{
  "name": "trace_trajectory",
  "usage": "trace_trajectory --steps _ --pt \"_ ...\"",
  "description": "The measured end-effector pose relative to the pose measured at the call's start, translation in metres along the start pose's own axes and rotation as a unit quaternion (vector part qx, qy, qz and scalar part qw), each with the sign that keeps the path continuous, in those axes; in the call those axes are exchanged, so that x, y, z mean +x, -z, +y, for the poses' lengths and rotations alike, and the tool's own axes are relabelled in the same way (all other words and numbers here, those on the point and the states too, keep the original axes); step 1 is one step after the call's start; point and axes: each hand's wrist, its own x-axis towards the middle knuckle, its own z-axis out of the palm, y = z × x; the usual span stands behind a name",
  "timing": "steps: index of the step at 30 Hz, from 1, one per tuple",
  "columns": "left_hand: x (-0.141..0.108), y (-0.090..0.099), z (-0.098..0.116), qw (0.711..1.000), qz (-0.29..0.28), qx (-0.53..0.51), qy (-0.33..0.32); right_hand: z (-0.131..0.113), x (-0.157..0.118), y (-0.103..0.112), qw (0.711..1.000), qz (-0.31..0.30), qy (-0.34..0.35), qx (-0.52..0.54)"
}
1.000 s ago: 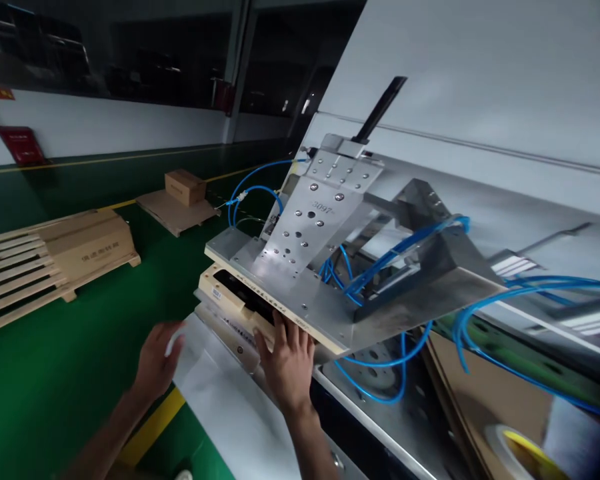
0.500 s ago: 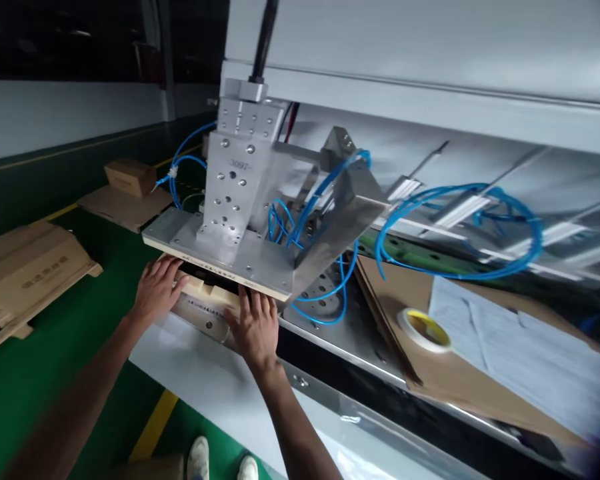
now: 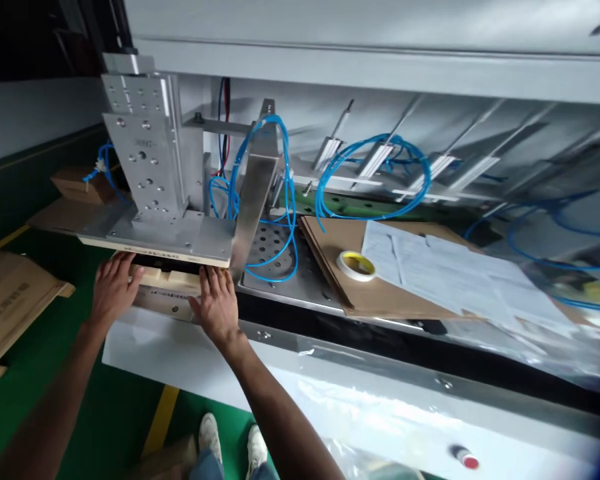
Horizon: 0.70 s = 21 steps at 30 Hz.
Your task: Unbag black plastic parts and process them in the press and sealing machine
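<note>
A metal press head (image 3: pixel 150 153) with a flat plate and a cream underside (image 3: pixel 155 252) hangs over a cream, notched lower block (image 3: pixel 173 280) on a metal base (image 3: pixel 173 307). My left hand (image 3: pixel 115 287) lies at the left end of this block, fingers stretched into the gap beneath the plate and thumb apart. At the right end is my right hand (image 3: pixel 219 307), its fingers also stretched flat and its thumb pointing inward. Both hands touch the lower fixture and seem to grip nothing. The fingertips are partly hidden in the dark gap, along with whatever lies there.
Blue air hoses (image 3: pixel 375 213) coil beside a slanted metal bracket (image 3: pixel 257 193). Cardboard sheets (image 3: pixel 325 267) on the bench carry a tape roll (image 3: pixel 356 265) and papers (image 3: pixel 420 267). A red button (image 3: pixel 470 461) is on the front panel. Cardboard (image 3: pixel 15 300) lies at left.
The camera view has swung to the right, so the machine now appears further left. Both hands stay at the two ends of the lower block, with no clear change in their pose.
</note>
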Motion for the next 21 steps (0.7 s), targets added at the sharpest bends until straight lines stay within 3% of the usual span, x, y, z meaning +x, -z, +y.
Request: trace_trajectory --steps 5,7,9,11,13,16,19,21 --pt "-0.018 0.019 0.01 0.999 0.036 -0.015 -0.008 -0.007 -0.047 0.017 0.998 0.049 0.014 0.041" --pt "-0.04 0.026 0.021 0.997 0.07 -0.022 0.016 -0.009 -0.078 0.031 0.994 0.058 0.043 0.082" --pt "-0.08 0.029 0.041 0.992 0.104 -0.036 0.054 -0.008 -0.118 0.049 0.985 0.054 0.082 0.144" --pt "-0.135 0.026 0.072 0.989 0.11 -0.047 0.085 -0.001 -0.165 0.069 0.969 0.045 0.118 0.212" --pt "-0.198 0.019 0.117 0.991 0.072 -0.057 0.094 0.014 -0.217 0.088 0.957 0.042 0.126 0.26" --pt "-0.274 0.003 0.197 0.995 -0.019 -0.094 0.028 0.055 -0.291 0.115 0.961 0.059 0.068 0.26" --pt "-0.309 -0.013 0.264 0.99 -0.079 -0.107 -0.041 0.115 -0.353 0.142 0.979 0.103 -0.043 0.172" --pt "-0.318 -0.017 0.29 0.991 -0.08 -0.1 -0.05 0.158 -0.388 0.16 0.98 0.142 -0.123 0.069"
